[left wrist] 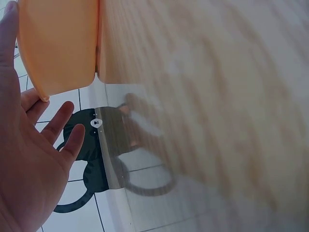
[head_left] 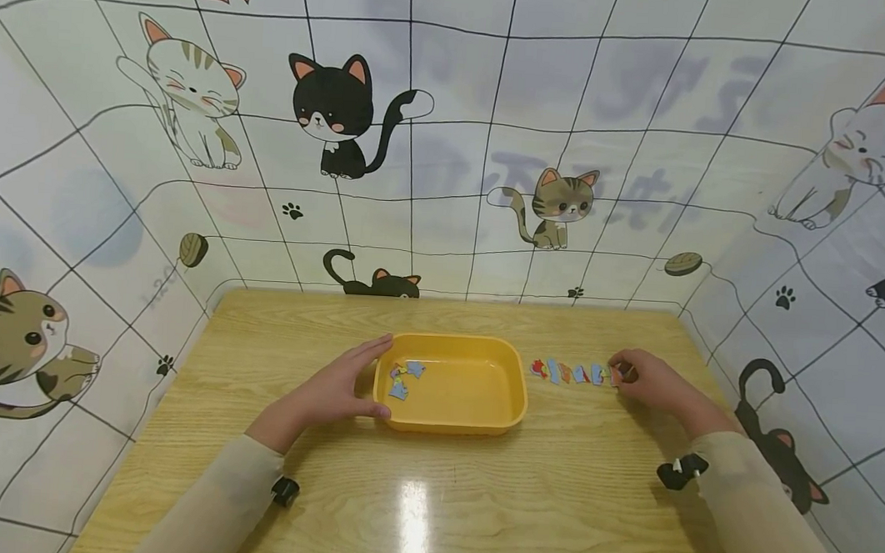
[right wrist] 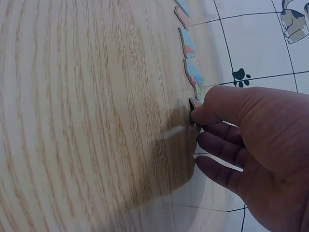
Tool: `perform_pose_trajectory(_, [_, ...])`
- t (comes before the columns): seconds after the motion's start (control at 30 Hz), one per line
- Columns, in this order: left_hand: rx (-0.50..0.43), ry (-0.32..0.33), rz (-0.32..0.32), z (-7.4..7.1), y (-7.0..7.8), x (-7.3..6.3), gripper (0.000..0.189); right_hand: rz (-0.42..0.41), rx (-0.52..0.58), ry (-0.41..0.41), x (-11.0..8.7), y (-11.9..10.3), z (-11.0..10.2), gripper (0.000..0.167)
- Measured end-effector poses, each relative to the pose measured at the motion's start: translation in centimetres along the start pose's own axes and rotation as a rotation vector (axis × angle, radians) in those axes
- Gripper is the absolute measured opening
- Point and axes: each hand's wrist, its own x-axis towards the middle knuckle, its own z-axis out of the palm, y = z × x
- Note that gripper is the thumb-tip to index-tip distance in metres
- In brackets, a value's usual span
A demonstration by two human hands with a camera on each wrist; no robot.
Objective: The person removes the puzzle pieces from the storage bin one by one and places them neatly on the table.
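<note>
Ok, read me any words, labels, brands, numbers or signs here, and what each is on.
No text can be read.
Wall covering: faint purplish, letter-like marks, too blurred to read.
Small printed pieces: too small to tell whether any lettering is there.
Yellow tray: no lettering visible.

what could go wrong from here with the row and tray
The right hand holds the end piece, close beside the rest of the row, so a slip might nudge the row crooked. The left hand touches the tray, whose right end sits just beside the row: a push that way might disturb it.
</note>
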Motion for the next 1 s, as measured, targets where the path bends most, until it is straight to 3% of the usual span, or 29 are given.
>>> perform_pose_trajectory(1.0, [-0.007,0.008,0.01,-0.12,0.32,-0.21,0.121,-0.015,0.016,-0.023,-0.17,-0.13,-0.17,0.042])
